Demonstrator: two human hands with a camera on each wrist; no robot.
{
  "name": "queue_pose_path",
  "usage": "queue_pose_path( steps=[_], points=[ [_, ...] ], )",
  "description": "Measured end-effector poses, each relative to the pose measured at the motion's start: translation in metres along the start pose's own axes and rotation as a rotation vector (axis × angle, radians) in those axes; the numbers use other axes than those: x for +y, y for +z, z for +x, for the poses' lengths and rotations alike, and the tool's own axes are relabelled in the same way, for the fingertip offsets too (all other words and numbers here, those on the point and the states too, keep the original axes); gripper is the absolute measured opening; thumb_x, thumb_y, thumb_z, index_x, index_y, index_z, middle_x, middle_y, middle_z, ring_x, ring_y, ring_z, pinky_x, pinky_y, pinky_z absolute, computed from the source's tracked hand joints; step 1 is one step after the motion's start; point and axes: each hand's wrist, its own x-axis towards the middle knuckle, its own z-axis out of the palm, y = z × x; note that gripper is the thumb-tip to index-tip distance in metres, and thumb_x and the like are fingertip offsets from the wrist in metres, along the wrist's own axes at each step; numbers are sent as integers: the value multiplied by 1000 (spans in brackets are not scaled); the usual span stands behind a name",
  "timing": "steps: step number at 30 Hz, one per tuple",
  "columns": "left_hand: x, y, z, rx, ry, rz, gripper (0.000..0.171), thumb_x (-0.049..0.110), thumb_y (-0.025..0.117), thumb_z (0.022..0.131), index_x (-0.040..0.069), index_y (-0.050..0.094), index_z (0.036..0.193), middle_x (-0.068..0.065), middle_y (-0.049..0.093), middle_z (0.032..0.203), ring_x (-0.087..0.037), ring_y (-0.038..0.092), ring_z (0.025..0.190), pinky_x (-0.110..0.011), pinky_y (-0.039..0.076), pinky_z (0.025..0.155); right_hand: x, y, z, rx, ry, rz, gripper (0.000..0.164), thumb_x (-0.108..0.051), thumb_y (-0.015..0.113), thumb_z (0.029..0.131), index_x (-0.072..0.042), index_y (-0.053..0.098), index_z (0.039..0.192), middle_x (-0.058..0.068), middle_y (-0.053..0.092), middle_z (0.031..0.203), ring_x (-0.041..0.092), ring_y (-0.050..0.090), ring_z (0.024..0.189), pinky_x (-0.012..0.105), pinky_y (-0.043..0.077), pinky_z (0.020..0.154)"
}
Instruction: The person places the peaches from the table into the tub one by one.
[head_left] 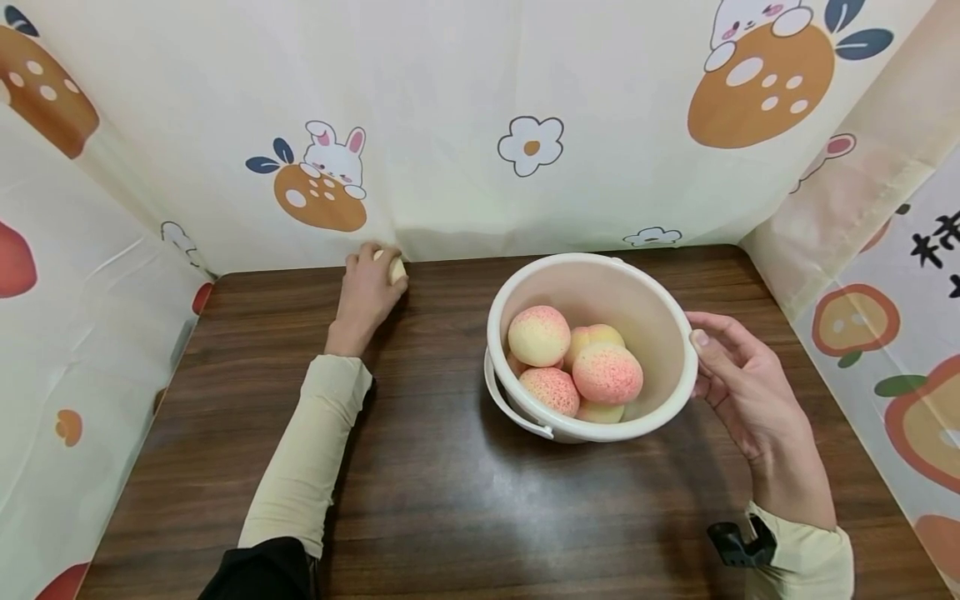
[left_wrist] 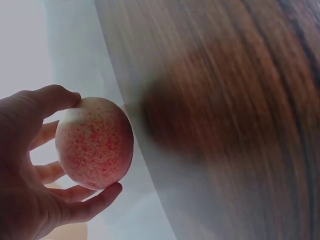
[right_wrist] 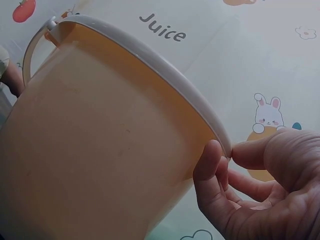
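At the far edge of the table, my left hand (head_left: 369, 287) grips a peach (left_wrist: 95, 143), pale yellow with red speckles. In the head view the fingers hide most of this peach; the left wrist view shows thumb and fingers around it. A cream-white bucket (head_left: 651, 321) stands upright right of the middle, with several similar peaches (head_left: 607, 374) inside. My right hand (head_left: 750, 392) pinches the bucket's rim on its right side between thumb and fingers. The right wrist view shows the bucket's outer wall (right_wrist: 110, 135) and the grip on the rim.
The bucket's handle (head_left: 517, 414) hangs down along its left front side. Dark wood-grain table (head_left: 442, 500) lies beneath everything. A printed cloth (head_left: 450, 108) with rabbits, fruit and flowers rises behind the table and along both sides.
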Motion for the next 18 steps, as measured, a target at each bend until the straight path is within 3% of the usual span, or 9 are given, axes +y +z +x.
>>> queue_pose_path(
  steps=[18],
  points=[
    [27,-12,-7,61,18,64,48,35,59,92,19,63,137,-18,48,145,-47,44,126,-64,47,88,0,-1,0,6,-1,-7,30,-1,51,107,-8,63,133,2,74,99,11,73,73,25,59,59]
  ],
)
